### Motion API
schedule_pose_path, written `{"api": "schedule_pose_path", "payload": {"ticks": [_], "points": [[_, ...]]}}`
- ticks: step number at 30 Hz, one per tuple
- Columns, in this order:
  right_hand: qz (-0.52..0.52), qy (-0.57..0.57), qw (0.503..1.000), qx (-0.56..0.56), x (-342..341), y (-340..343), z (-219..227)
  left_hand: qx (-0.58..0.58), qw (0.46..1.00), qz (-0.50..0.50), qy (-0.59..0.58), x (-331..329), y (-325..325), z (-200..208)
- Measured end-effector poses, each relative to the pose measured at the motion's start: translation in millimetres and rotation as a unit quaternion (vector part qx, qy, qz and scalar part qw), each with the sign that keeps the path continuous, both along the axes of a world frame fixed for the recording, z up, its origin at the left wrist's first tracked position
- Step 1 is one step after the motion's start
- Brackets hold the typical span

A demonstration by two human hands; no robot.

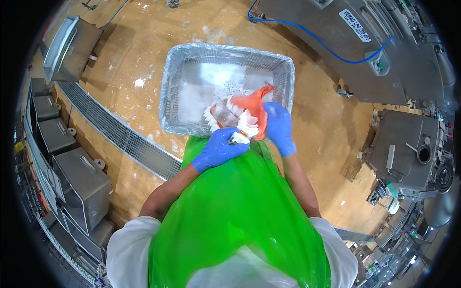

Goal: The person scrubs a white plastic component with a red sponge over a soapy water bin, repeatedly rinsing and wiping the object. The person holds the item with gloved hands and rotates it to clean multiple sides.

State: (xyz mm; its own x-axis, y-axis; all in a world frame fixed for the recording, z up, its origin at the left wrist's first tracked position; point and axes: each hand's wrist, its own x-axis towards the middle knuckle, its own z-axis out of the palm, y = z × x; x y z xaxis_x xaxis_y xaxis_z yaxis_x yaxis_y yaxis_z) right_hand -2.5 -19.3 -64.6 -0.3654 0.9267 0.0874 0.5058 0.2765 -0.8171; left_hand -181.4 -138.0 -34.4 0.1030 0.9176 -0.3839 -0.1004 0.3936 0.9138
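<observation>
Wears a green apron (230, 201). With the left hand (220, 149), pinches a small white piece (240, 138) by the near edge of the tub (164, 89). With the right hand (279, 125), reaches to the orange cloth (251, 101); cannot tell, for the blur, if pinching it. Has white toothed parts (248, 125) beside the cloth, over the tub's near side. Looks partway through, with parts not yet put down; cannot tell how much is done or left. Farther off, has a big grey machine (331, 53).
</observation>
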Motion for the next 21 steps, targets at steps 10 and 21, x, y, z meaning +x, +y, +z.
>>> {"api": "schedule_pose_path", "payload": {"ticks": [10, 21], "points": [[0.105, -0.075, 0.987, -0.092, -28.3, -37.1, 62.1, -0.034, 0.996, 0.037, 0.071, 1.3, -1.8, -10.2], [-0.068, 0.087, 0.975, -0.194, 41.6, -7.0, 27.5, -0.083, 0.984, 0.073, -0.141, -6.7, 1.3, 0.6]]}}
